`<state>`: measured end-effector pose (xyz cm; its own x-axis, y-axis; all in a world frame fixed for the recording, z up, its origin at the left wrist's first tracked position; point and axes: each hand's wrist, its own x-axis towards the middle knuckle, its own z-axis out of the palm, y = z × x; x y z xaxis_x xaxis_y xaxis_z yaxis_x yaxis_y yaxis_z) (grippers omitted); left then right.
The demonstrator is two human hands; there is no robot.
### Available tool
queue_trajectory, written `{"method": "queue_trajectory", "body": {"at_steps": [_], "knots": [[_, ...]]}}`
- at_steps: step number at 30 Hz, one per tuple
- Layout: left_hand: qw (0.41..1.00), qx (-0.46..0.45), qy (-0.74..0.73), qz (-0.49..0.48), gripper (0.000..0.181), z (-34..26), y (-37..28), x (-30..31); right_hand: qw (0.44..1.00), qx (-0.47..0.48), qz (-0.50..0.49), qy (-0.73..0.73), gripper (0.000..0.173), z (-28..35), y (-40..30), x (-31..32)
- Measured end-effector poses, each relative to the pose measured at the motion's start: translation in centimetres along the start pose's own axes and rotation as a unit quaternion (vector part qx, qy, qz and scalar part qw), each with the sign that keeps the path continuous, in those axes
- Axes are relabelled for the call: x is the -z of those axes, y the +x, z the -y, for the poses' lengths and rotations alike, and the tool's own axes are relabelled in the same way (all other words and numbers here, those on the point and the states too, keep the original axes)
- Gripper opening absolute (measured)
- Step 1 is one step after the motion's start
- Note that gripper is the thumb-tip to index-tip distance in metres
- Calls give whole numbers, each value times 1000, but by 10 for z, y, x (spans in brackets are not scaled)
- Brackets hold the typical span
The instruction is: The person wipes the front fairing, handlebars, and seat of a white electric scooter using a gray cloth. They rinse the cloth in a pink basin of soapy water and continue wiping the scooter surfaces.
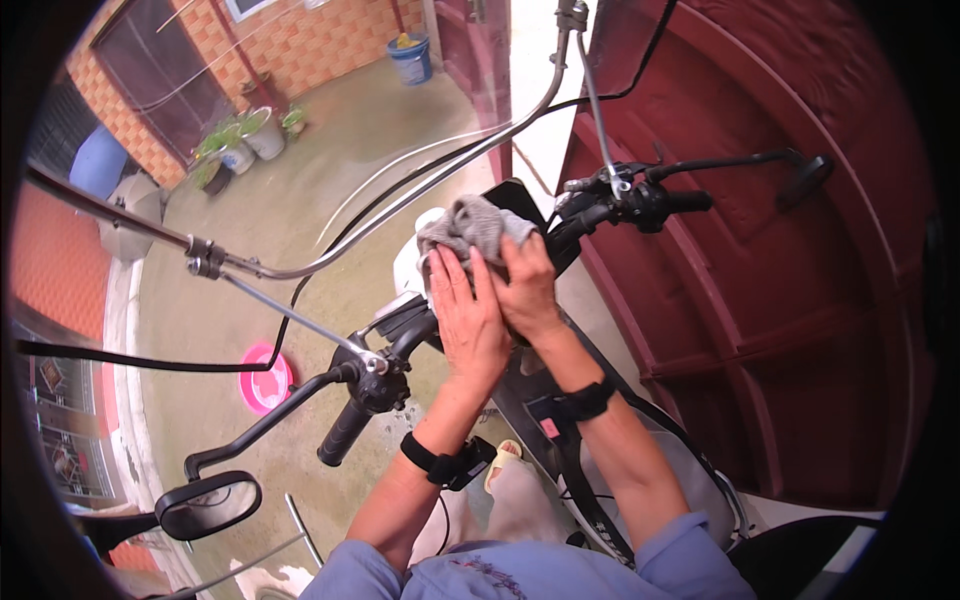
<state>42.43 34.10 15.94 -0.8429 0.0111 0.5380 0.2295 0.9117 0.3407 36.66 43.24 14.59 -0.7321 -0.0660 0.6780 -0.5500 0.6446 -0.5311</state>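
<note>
A bunched grey cloth (pixel 472 229) lies over the middle of the handlebar of a scooter or similar two-wheeler, against its dark display panel (pixel 514 196). My left hand (pixel 469 315) rests on the cloth's near left side with the fingers stretched forward. Close beside it, my right hand (pixel 529 285) has bent fingers gripping the cloth's right part. The left handlebar grip (pixel 345 431) and the right handlebar grip (pixel 688 201) stand free to either side of my hands.
Metal canopy tubes (pixel 420 202) arch ahead of the handlebar. A rear-view mirror (pixel 210 504) sticks out at lower left. A pink basin (pixel 266 379) stands on the concrete ground, a dark red metal gate (pixel 720 300) at right. Potted plants (pixel 236 154) and a blue bucket (pixel 411 61) are farther off.
</note>
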Motion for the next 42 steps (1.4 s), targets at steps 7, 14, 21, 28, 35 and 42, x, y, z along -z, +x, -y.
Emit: {"method": "queue_trajectory", "body": {"at_steps": [7, 14, 21, 28, 35, 42], "knots": [[990, -102, 76, 66, 52, -2, -57, -31, 997, 23, 2, -78, 41, -31, -82, -1], [994, -70, 51, 68, 51, -25, -44, -41, 990, -69, 117, -36, 45, -42, -65, 30], [987, -6, -147, 61, 49, 7, -76, -32, 995, -56, 86, 16, 36, -15, -94, 24], [927, 51, -342, 145, 61, 33, -147, 15, 932, -192, 93, 294, 29, 36, -125, 38], [971, -47, -227, -52, 61, 36, -145, 66, 827, -194, 13, 527, 24, 105, -69, 72], [966, 24, -256, -28, 45, 43, -149, 78, 743, -212, 153, 616, 60, 135, -9, 26]]}}
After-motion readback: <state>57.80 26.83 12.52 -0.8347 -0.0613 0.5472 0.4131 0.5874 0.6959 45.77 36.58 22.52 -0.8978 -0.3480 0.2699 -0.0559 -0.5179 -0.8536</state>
